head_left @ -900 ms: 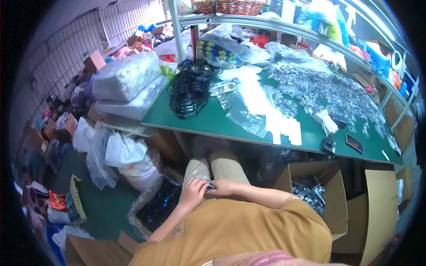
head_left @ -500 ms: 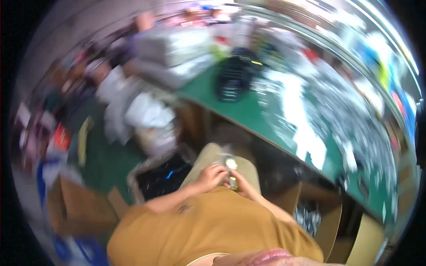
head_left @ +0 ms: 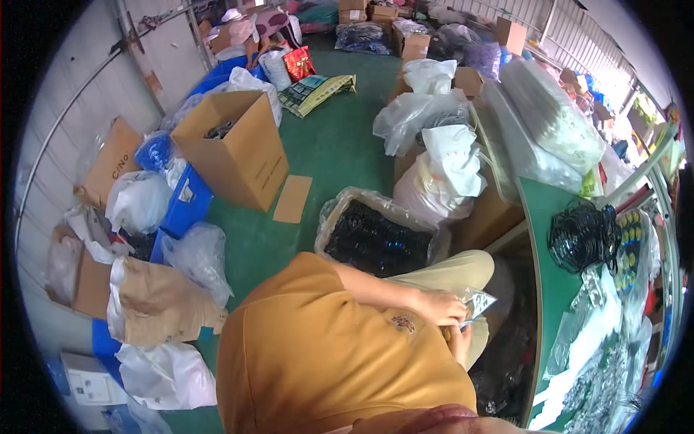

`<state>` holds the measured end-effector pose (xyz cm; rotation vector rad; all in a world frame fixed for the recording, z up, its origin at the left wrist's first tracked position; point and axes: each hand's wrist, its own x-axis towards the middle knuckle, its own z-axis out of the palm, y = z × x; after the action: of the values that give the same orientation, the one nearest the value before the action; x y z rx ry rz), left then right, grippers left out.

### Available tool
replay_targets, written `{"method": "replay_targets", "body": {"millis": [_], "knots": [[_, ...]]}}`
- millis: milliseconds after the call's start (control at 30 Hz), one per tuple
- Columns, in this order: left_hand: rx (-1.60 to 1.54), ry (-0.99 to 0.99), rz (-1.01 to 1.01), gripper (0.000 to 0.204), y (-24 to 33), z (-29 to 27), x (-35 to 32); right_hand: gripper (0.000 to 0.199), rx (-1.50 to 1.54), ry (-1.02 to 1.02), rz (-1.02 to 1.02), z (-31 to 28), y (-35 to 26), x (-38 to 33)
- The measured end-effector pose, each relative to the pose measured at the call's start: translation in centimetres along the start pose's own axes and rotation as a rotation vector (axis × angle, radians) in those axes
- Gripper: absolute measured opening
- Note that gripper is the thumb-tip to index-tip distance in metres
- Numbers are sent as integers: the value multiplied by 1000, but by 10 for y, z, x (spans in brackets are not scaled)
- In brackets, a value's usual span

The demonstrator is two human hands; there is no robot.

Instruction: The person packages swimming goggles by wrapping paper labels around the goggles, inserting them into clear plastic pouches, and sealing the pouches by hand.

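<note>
My left hand and my right hand are close together over my lap, beside the edge of the green table. A small clear plastic bag, shiny and pointed at its far corner, sticks out from between them. The fingers of my left hand are bent closed on it. My right hand, partly hidden by my mustard shirt, is closed near its lower end. Something small and yellowish shows between the fingers; its kind cannot be made out.
A plastic-lined box of black shiny goods stands left of my knee. To my right, the green table carries a black coiled bundle and clear plastic bags. A tall cardboard box stands at left, near white sacks.
The view has swung to the left, so the floor and boxes there now show and the table sits at the right. Both hands stay together at the small clear bag.
</note>
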<state>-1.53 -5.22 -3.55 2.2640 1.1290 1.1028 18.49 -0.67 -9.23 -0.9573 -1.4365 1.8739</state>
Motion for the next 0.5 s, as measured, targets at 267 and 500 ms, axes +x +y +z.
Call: {"method": "replay_targets", "body": {"millis": [267, 500], "knots": [[-1110, 4, -482, 51, -12, -2, 17, 34, 21, -90, 100, 30, -65, -26], [-978, 362, -531, 24, 7, -1, 25, 39, 118, -84, 156, 26, -53, -4]]}}
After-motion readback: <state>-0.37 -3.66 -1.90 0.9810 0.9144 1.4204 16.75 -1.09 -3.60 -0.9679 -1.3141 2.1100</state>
